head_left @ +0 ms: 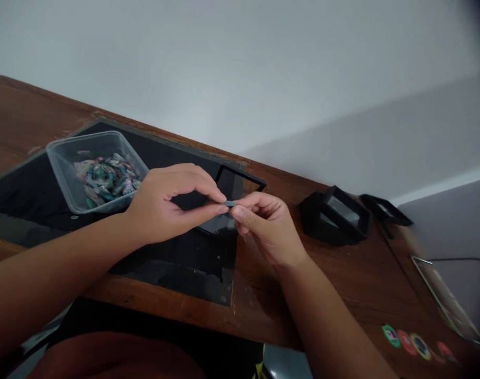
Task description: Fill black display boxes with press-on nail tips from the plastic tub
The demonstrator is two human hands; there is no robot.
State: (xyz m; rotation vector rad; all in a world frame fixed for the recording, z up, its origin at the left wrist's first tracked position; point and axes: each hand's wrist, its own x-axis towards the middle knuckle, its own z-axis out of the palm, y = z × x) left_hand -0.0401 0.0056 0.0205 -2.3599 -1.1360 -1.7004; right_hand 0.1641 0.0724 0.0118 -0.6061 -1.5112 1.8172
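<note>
A small, thin grey-blue piece [229,203] is pinched between my two hands, above the black mat. My left hand [172,202] holds its left end between thumb and forefinger. The right end is gripped by the thumb and forefinger of my right hand [269,226], whose other fingers are curled in. Just left of my left hand stands a clear plastic tub [61,166] with many crumpled, shiny green, blue and pinkish pieces [109,176] in it. Behind my hands, a thin black frame [243,176] lies partly hidden on the mat.
The black mat [176,268] covers part of the wooden table [263,305]. To the right stand a black box-like object [334,216] and a flat black object [385,209]. Several round coloured items [420,346] lie at the lower right, near a metal-edged frame [445,300]. A pale wall rises behind.
</note>
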